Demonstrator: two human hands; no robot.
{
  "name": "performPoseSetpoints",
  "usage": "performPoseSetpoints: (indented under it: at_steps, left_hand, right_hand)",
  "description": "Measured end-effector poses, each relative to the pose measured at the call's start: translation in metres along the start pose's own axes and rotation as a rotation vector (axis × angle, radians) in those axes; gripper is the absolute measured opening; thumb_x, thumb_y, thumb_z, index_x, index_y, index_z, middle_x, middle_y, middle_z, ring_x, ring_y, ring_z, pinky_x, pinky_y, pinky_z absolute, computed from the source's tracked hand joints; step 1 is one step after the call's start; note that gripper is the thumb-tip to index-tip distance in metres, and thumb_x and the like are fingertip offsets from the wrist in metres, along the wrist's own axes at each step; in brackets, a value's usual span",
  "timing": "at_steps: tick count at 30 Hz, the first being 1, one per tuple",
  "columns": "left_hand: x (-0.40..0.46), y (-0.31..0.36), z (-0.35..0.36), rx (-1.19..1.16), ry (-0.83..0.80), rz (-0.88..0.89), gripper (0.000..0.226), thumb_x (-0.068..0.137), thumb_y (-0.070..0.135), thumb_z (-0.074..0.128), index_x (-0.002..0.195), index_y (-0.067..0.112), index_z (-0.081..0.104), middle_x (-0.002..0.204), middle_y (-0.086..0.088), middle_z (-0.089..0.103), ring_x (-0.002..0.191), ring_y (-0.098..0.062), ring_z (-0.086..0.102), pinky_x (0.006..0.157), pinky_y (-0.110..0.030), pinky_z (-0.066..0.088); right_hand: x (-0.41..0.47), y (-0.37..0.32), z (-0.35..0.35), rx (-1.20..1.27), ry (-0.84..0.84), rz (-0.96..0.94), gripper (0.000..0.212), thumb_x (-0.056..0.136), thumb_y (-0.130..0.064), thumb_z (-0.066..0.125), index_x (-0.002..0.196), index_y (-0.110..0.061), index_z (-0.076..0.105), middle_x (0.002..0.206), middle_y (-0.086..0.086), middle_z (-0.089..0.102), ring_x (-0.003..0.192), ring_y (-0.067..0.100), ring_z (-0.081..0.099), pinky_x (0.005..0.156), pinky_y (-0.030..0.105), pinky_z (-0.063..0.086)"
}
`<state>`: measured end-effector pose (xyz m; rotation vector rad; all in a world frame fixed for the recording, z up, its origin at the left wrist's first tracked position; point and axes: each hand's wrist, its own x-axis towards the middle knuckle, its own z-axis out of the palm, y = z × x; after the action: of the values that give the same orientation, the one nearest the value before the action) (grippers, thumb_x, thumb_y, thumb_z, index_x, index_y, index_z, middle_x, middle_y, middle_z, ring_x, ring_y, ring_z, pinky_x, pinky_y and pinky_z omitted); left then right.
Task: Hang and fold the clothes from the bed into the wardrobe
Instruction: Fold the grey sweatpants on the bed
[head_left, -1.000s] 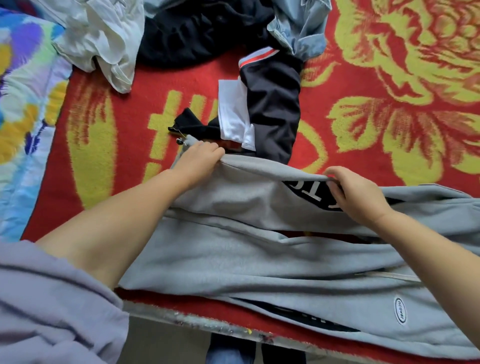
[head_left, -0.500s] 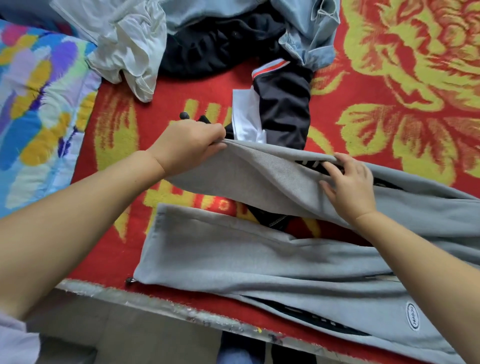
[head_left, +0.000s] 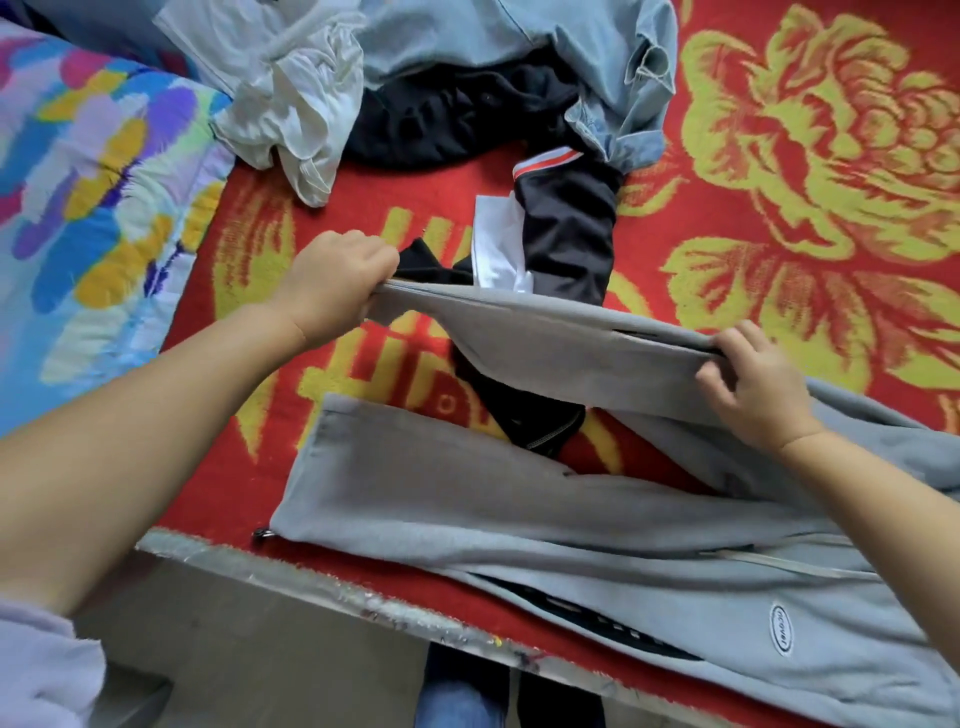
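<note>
While your left hand (head_left: 337, 283) grips the hem and your right hand (head_left: 753, 389) pinches the middle, you hold one leg of the grey fleece sweatpants (head_left: 519, 499) lifted over the red flowered bed (head_left: 779, 218), probably to lay it on the other leg.

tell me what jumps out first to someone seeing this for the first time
The red bedspread with big yellow flowers fills the scene. Across its near edge lie grey sweatpants, one leg lifted and stretched between the left hand at the cuff and the right hand further along. A heap of unfolded clothes waits at the far side.
</note>
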<state>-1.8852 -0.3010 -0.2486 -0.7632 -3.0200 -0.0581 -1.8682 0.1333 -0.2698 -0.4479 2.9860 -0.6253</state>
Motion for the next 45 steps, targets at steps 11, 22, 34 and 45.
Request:
performPoseSetpoints:
  at_steps: [11, 22, 34, 45]
  left_hand:
    - [-0.19, 0.078, 0.082, 0.065, -0.108, -0.285, 0.018, 0.054, -0.003, 0.052, 0.068, 0.006, 0.057, 0.073, -0.015, 0.052, 0.066, -0.032, 0.054, 0.067, -0.039, 0.039]
    - [-0.206, 0.167, 0.134, 0.143, -0.536, -0.63, 0.028, 0.08, 0.0, 0.05, 0.107, 0.006, 0.054, 0.111, -0.016, 0.051, 0.111, -0.034, 0.046, 0.111, -0.061, 0.011]
    - [0.02, 0.417, 0.138, -0.676, -0.41, -0.114, 0.019, 0.094, 0.022, 0.044, 0.108, 0.016, 0.056, 0.109, -0.006, 0.059, 0.103, -0.027, 0.054, 0.075, -0.039, 0.045]
    - [0.045, 0.465, 0.147, -0.537, -0.22, -0.245, 0.02, 0.086, 0.019, 0.059, 0.078, 0.016, 0.041, 0.082, 0.003, 0.047, 0.08, -0.026, 0.05, 0.056, -0.033, 0.03]
  right_hand:
    - [-0.16, -0.057, 0.078, 0.009, -0.733, -0.228, 0.019, 0.089, -0.021, 0.061, 0.105, -0.012, 0.06, 0.097, 0.005, 0.056, 0.088, 0.028, 0.06, 0.07, 0.035, 0.043]
    - [-0.196, -0.051, 0.144, -0.029, -0.847, -0.215, 0.044, 0.093, -0.02, 0.048, 0.137, -0.021, 0.048, 0.13, 0.002, 0.054, 0.119, 0.024, 0.049, 0.1, 0.031, 0.034]
    - [-0.121, 0.233, -0.02, -0.368, -0.529, 0.409, 0.058, 0.086, 0.003, 0.043, 0.141, -0.015, 0.044, 0.138, 0.015, 0.043, 0.125, 0.034, 0.043, 0.101, 0.042, 0.04]
    - [-0.131, 0.305, -0.041, -0.694, -0.526, 0.175, 0.034, 0.083, -0.011, 0.054, 0.117, -0.014, 0.057, 0.129, 0.012, 0.049, 0.129, 0.027, 0.039, 0.117, 0.05, 0.008]
